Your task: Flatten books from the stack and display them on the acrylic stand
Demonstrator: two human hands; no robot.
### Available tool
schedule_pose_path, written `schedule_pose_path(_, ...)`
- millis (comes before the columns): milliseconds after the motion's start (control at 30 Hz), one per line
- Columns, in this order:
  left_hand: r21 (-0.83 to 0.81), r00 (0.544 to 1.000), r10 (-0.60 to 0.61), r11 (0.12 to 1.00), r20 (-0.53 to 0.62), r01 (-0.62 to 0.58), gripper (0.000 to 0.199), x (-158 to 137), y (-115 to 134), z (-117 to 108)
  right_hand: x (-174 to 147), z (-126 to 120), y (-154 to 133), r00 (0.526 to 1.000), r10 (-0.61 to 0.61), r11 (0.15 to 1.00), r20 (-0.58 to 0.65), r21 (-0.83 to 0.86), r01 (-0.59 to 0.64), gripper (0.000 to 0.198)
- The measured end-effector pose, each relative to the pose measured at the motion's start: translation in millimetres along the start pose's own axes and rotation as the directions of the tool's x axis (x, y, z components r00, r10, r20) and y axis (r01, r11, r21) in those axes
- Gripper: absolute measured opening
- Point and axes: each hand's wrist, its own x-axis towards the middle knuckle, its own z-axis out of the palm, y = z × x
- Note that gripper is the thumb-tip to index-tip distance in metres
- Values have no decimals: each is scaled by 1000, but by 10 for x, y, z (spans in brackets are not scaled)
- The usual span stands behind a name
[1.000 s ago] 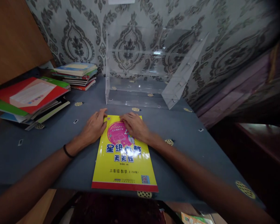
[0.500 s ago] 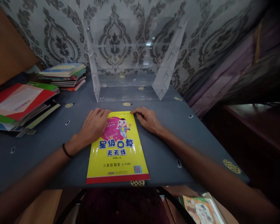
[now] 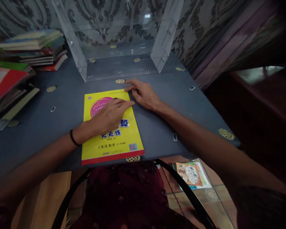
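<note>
A yellow workbook [image 3: 119,147] with a red bottom strip lies closed and flat near the front edge of the table. Across the middle of its cover rests my left hand [image 3: 111,114], fingers stretched toward the right edge, hiding part of the title and the picture. A dark band circles that wrist. At the workbook's top right corner is my right hand [image 3: 144,95], its fingers apart; the index finger reaches past the corner while other fingertips touch or nearly touch the edge.
A clear acrylic rack [image 3: 164,41] stands behind the workbook. Two stacks of books, a far stack [image 3: 43,47] and a near stack [image 3: 11,86], sit at the left. More books [image 3: 192,175] lie below the table at the right. The blue tablecloth [image 3: 181,105] has pineapple prints.
My left hand has slid from the workbook's top left edge to the right, over the middle of the cover. My right hand stays by the top right corner. The view has tilted down.
</note>
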Motion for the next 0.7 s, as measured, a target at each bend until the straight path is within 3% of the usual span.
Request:
schedule_pose_path(267,-69,990,78,995,115,-70,36,-213,418,-53,-5,7,-46,999,52,996,15,-66,-51,46)
schedule_pose_path(400,-15,985,76,997,153,-75,65,-329,585,-65,-11,14,-76,999,-20,993,46,-113,25,37)
schedule_pose_path(567,57,981,108,991,159,-118,67,-390,637,-85,-2,27,-86,982,-131,962,136,-222,160,33)
schedule_pose_path(700,62,980,129,988,150,-140,55,-447,580,-199,-15,14,-128,980,-149,949,131,-259,179,31)
